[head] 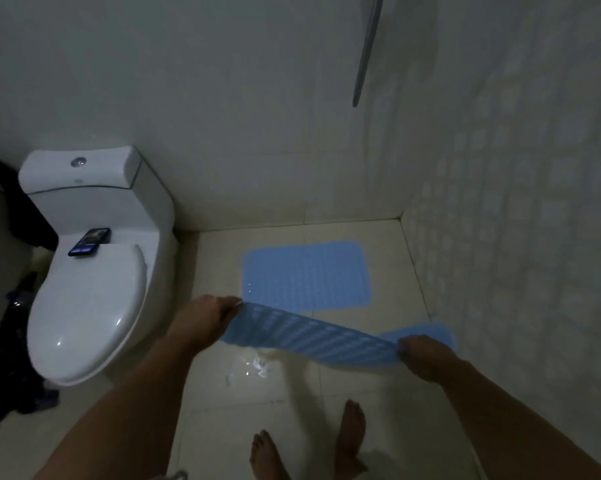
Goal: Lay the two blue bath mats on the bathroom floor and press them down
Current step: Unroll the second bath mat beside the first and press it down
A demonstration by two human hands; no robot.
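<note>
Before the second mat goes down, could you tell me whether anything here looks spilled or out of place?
Yes: a wet patch glistens on the floor under the held mat, and a phone lies on the toilet.

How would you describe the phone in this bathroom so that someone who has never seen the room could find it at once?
Start at the white toilet on the left of the room. The phone lies flat on it, between the tank and the closed lid, at the lid's hinge end. It is the only small dark slab on the white toilet, and its screen shows.
</note>
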